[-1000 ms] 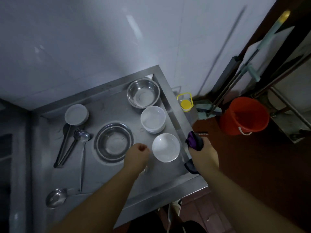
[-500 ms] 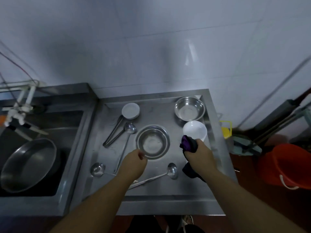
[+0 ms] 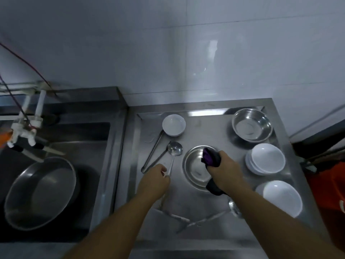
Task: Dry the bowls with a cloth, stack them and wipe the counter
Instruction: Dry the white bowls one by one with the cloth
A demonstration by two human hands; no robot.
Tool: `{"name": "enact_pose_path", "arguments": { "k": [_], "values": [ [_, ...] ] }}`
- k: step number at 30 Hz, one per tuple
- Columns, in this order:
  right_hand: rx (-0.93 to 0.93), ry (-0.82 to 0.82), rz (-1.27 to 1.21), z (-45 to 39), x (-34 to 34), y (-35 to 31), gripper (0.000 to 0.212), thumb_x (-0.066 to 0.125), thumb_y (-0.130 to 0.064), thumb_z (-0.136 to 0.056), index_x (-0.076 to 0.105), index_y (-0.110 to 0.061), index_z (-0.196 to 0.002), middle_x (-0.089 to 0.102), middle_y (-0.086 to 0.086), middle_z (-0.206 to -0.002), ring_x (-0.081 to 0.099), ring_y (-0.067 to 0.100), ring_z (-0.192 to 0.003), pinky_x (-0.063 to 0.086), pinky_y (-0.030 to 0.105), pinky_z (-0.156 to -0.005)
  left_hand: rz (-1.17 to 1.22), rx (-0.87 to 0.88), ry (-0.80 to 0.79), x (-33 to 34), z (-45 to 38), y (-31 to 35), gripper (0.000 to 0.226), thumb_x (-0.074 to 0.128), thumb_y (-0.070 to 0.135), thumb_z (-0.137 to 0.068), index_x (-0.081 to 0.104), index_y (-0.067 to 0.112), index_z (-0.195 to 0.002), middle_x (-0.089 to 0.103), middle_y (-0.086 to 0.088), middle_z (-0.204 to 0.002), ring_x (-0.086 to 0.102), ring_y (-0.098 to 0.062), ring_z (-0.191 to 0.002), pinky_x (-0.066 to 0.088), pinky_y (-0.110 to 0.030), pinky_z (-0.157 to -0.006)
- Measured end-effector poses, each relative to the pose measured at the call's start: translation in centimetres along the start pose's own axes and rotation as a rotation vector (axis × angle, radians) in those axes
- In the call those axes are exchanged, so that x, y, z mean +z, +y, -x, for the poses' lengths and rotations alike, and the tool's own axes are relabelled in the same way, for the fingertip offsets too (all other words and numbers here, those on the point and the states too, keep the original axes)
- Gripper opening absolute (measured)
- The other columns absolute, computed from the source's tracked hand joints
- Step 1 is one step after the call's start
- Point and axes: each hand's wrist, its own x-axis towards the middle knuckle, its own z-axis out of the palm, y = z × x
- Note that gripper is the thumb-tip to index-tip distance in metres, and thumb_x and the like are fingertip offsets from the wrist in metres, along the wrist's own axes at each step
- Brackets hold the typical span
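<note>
We see the right hand (image 3: 223, 170) gripping a dark cloth (image 3: 210, 157) above the steel bowl (image 3: 197, 168) mid-surface; left of that bowl, the left hand (image 3: 153, 181), fingers curled, pinches a ladle handle (image 3: 171, 166)

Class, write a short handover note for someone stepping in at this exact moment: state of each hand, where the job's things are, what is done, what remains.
Right hand grips the dark purple cloth over the central steel bowl.
Left hand, loosely curled, rests by the ladle handle; whether it grips it is unclear.
White bowls stacked at right; single white bowl nearer; small white bowl and steel bowl at back.
Left: dry the rest, stack, wipe counter.
</note>
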Motion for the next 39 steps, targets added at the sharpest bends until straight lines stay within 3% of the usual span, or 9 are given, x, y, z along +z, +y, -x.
{"name": "enact_pose_path", "arguments": {
  "k": [6,8,11,16,21,25,31,36,39],
  "values": [
    [0.104,0.025,-0.028,-3.3,4.0,-3.4,0.018,0.067,-0.019,-0.086,0.066,-0.023,-0.103,0.071,0.004,-0.088,0.068,0.027,-0.082,0.059,0.047,-0.075,-0.068,0.023,-0.037,-3.9,-6.8,-2.3,0.029,0.060,0.030,-0.099,0.063,0.023,-0.127,0.068,0.002,-0.115,0.064,-0.015,-0.092,0.053,-0.029,-0.072],
    [0.118,0.041,-0.025,-4.5,4.8,-4.0,0.012,0.068,-0.021,-0.087,0.064,-0.020,-0.099,0.071,0.008,-0.084,0.068,0.026,-0.074,0.057,0.043,-0.065,-0.068,0.015,-0.040,-4.9,-8.9,-2.1,0.030,0.060,0.029,-0.100,0.063,0.022,-0.128,0.069,-0.001,-0.119,0.065,-0.019,-0.097,0.052,-0.031,-0.076],
    [0.142,0.043,-0.025,-6.5,5.7,-5.0,0.020,0.071,-0.035,-0.092,0.058,-0.024,-0.102,0.068,0.000,-0.084,0.060,0.011,-0.068,0.040,0.028,-0.051,-0.064,0.007,-0.033,-6.0,-11.9,-1.3,0.028,0.059,0.028,-0.099,0.064,0.022,-0.125,0.071,-0.001,-0.120,0.066,-0.022,-0.100,0.053,-0.032,-0.082],
    [0.179,0.008,-0.077,-10.9,6.5,-5.4,0.030,0.071,-0.046,-0.093,0.055,-0.026,-0.109,0.066,-0.005,-0.088,0.061,0.011,-0.074,0.037,0.026,-0.053,-0.077,-0.001,-0.033,-6.3,-17.1,0.7,0.030,0.057,0.032,-0.098,0.062,0.026,-0.128,0.069,0.000,-0.125,0.065,-0.024,-0.110,0.054,-0.039,-0.096],
    [0.227,0.017,-0.087,-15.6,8.0,-3.8,0.031,0.071,-0.046,-0.093,0.054,-0.026,-0.110,0.063,-0.008,-0.088,0.058,0.008,-0.075,0.036,0.026,-0.056,-0.043,-0.021,-0.029,-5.0,-23.0,2.3,0.042,0.059,0.035,-0.099,0.057,0.021,-0.139,0.066,-0.005,-0.135,0.063,-0.027,-0.118,0.043,-0.032,-0.089],
    [0.270,0.012,-0.091,-18.3,9.3,-2.5,0.032,0.072,-0.047,-0.091,0.051,-0.029,-0.108,0.062,-0.010,-0.089,0.056,0.006,-0.075,0.037,0.026,-0.057,-0.018,-0.035,-0.042,-3.9,-27.0,3.2,0.053,0.057,0.034,-0.100,0.052,0.016,-0.150,0.061,-0.009,-0.146,0.059,-0.030,-0.128,0.038,-0.031,-0.091],
    [0.297,0.030,-0.155,-20.0,10.5,-1.6,0.030,0.073,-0.046,-0.089,0.051,-0.030,-0.101,0.061,-0.011,-0.087,0.057,0.006,-0.076,0.038,0.027,-0.058,-0.131,0.019,-0.091,-3.0,-30.3,4.3,0.033,0.058,0.028,-0.099,0.067,0.009,-0.125,0.070,-0.012,-0.116,0.058,-0.026,-0.092,0.042,-0.033,-0.075],
    [0.360,0.071,-0.273,-19.3,10.7,-1.5,0.026,0.073,-0.042,-0.089,0.048,-0.037,-0.089,0.063,-0.012,-0.087,0.060,0.005,-0.074,0.041,0.025,-0.056,-0.115,-0.010,-0.085,-3.1,-30.7,4.9,0.024,0.060,0.017,-0.095,0.073,0.008,-0.113,0.066,-0.007,-0.097,0.060,-0.026,-0.088,0.044,-0.032,-0.068],
    [0.407,0.122,-0.298,-18.1,10.0,-1.5,0.025,0.072,-0.043,-0.089,0.049,-0.035,-0.088,0.064,-0.010,-0.086,0.061,0.007,-0.074,0.040,0.026,-0.055,-0.026,-0.057,-0.084,-3.8,-30.0,5.2,0.017,0.061,0.021,-0.092,0.074,0.011,-0.091,0.067,-0.002,-0.079,0.065,-0.029,-0.083,0.040,-0.029,-0.058]
  ]
}}
